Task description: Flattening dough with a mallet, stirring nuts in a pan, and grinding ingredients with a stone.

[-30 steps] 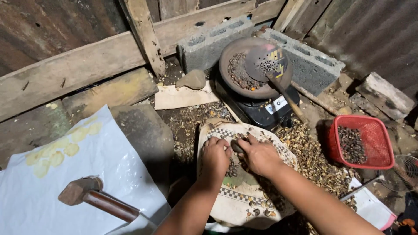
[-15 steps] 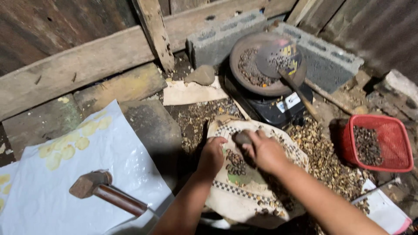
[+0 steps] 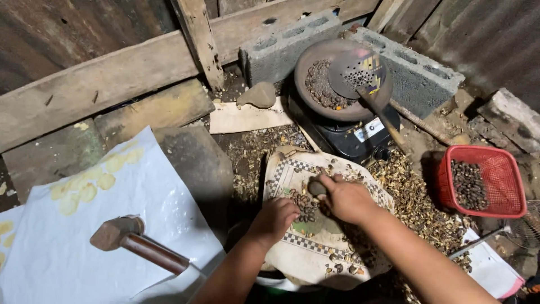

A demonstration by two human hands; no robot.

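A patterned cloth (image 3: 332, 259) lies on the ground with a heap of small dark nuts (image 3: 304, 206) in its middle. My right hand (image 3: 346, 198) is shut on a small grey stone (image 3: 316, 188) held just above the heap. To the left of the heap, my left hand (image 3: 275, 218) rests on the cloth with its fingers curled in at the nuts; what they pinch is hidden.
Behind the cloth a dark pan (image 3: 337, 79) of nuts with a perforated ladle (image 3: 356, 70) sits on a black stove (image 3: 353, 134) between grey concrete blocks (image 3: 289, 48). A red basket (image 3: 485, 181) of nuts stands right. Shells (image 3: 413, 197) litter the ground. A hammer (image 3: 138, 245) lies on white paper (image 3: 101, 225) at left.
My right hand has closed on the stone and raised it over the nut heap. My left hand has slid down to the heap's left side. The camera view has shifted slightly.
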